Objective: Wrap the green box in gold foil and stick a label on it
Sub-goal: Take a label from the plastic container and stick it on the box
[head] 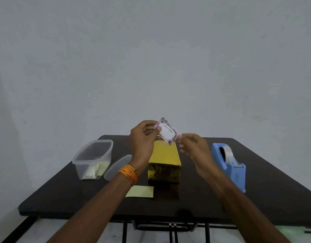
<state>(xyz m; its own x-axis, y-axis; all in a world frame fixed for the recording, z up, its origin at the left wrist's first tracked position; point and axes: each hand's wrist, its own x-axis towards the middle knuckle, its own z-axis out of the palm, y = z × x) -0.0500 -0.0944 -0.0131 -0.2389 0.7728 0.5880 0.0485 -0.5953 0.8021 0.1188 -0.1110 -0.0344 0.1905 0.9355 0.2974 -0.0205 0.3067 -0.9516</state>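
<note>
A: Where's the box?

B: I see the foil-wrapped box (164,163) resting mid-table (256,190), between the clear tub (93,158) and the blue tape dispenser (229,170). A pale yellow slip (140,191) lies just in front of it.

A: Hands?

B: My left hand (144,137) pinches the label (167,131) by its left edge, raised above the box and tilted. My right hand (195,146) is blurred at the label's lower right corner, fingers loosely spread; contact, I cannot tell.
</note>
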